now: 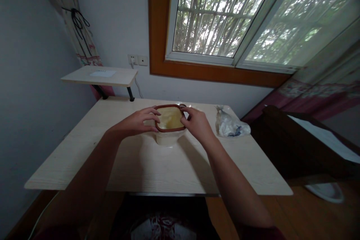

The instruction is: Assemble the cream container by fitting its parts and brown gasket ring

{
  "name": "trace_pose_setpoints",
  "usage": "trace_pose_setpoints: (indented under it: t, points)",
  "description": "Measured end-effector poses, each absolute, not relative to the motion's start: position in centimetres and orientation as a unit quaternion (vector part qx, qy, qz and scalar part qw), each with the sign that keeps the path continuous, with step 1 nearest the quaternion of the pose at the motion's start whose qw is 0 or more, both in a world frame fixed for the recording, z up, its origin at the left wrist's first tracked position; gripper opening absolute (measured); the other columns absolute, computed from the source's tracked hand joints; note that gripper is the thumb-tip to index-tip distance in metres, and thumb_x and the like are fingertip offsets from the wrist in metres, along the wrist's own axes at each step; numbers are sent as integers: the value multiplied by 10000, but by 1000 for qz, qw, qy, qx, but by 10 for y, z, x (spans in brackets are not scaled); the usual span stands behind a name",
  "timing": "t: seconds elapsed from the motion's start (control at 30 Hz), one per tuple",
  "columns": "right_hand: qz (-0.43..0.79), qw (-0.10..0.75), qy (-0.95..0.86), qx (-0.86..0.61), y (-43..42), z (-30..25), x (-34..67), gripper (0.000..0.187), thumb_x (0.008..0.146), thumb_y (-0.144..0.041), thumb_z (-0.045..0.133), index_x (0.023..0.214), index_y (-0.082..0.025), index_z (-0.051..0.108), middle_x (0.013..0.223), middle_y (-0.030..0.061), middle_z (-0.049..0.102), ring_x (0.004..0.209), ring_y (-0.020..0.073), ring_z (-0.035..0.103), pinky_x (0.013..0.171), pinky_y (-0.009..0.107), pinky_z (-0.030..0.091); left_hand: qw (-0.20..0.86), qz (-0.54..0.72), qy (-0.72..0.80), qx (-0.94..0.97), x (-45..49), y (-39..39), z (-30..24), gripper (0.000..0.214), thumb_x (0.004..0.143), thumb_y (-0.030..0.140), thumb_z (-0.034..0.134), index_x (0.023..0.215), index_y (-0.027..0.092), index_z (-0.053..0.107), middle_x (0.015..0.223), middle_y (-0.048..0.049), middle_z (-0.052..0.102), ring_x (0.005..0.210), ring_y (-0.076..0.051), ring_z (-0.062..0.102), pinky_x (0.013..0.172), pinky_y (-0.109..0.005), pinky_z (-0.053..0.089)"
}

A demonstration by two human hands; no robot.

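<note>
A cream container with a brown rim stands upright on the pale wooden table, its yellowish inside showing. On its left side, my left hand grips the rim, with some fingertips hooked over the edge and the thumb low. At the right side, my right hand pinches the rim between thumb and fingers. Something small and shiny lies just behind the container, partly hidden by the rim and my right hand; its kind cannot be made out.
A clear plastic bag with whitish contents lies on the table to the right. At the back left, a raised shelf holds a sheet of paper. Beyond the table are a window and a dark piece of furniture.
</note>
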State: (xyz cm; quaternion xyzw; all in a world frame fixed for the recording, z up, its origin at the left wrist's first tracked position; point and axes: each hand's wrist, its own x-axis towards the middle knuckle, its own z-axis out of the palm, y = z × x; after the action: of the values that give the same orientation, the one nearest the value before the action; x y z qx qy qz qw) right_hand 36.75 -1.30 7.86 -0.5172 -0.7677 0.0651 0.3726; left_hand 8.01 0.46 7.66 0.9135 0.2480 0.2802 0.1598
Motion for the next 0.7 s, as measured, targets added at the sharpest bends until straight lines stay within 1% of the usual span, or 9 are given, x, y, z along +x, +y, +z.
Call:
trace_pose_setpoints:
  t: [0.13, 0.23, 0.33, 0.53, 0.7]
  points:
    - [70, 368, -769, -518, -14, 77, 367, 346, 796, -127, 622, 1111, -201, 746, 1179, 89, 745, 951, 227, 720, 931, 382, 562, 195, 270, 265, 905, 80, 5, 77, 248, 872, 411, 719, 1054, 246, 755, 1315, -88, 641, 1344, -261, 528, 1161, -451, 400]
    - [74, 359, -773, -518, -16, 79, 366, 369, 789, -104, 617, 1127, -189, 739, 1232, 95, 724, 1024, 226, 705, 957, 364, 546, 208, 263, 273, 902, 80, 5, 79, 244, 880, 411, 708, 1060, 253, 755, 1311, -75, 639, 1310, -248, 549, 1151, -435, 405]
    - [74, 345, -772, -528, -18, 82, 365, 373, 787, -100, 622, 1131, -183, 739, 1216, 98, 730, 1051, 237, 699, 972, 366, 536, 216, 265, 276, 899, 80, 6, 79, 250, 878, 401, 711, 1072, 249, 752, 1305, -79, 640, 1278, -244, 570, 1127, -424, 428]
    - [70, 323, -768, -549, -21, 87, 363, 375, 786, -109, 635, 1142, -171, 736, 1176, 104, 741, 1023, 247, 706, 980, 371, 532, 218, 272, 273, 896, 79, 7, 76, 280, 870, 382, 724, 1116, 250, 738, 1324, -89, 635, 1283, -243, 571, 1122, -440, 434]
    - [54, 331, -769, -544, -24, 88, 361, 365, 784, -87, 622, 1124, -149, 739, 1214, 125, 725, 1105, 262, 685, 1043, 380, 503, 204, 276, 273, 899, 78, 7, 75, 320, 842, 412, 753, 1120, 256, 733, 1334, -84, 634, 1278, -244, 575, 1111, -430, 444]
